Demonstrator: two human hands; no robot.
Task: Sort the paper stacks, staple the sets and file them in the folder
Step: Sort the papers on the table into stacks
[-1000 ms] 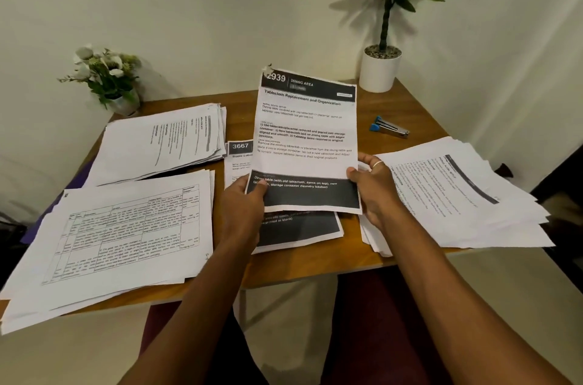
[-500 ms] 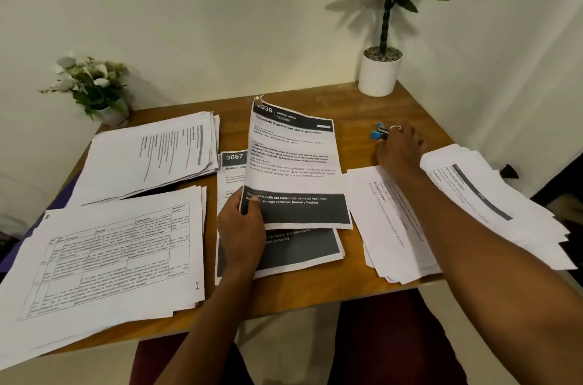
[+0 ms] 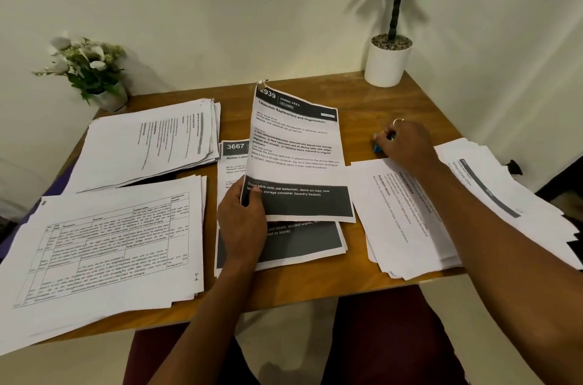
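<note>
My left hand (image 3: pixel 243 220) pinches the lower left corner of a printed paper set (image 3: pixel 296 151) headed 2939, holding it tilted up above the table's middle. Under it lies a sheet headed 3667 (image 3: pixel 235 151) with a dark band at its foot. My right hand (image 3: pixel 407 142) reaches to the right rear of the table and closes over the blue stapler (image 3: pixel 377 147), which is mostly hidden beneath the fingers. A ring shows on one finger.
A wooden table (image 3: pixel 362 107) carries paper stacks at the near left (image 3: pixel 107 242), far left (image 3: pixel 151 142) and right (image 3: pixel 410 211). A white potted plant (image 3: pixel 388 63) stands at the back right corner, a small flower pot (image 3: pixel 94 72) at the back left.
My right hand let go of the 2939 set, crossed to the right rear and closed on the stapler. The left hand alone now holds the set, which has tipped lower.
</note>
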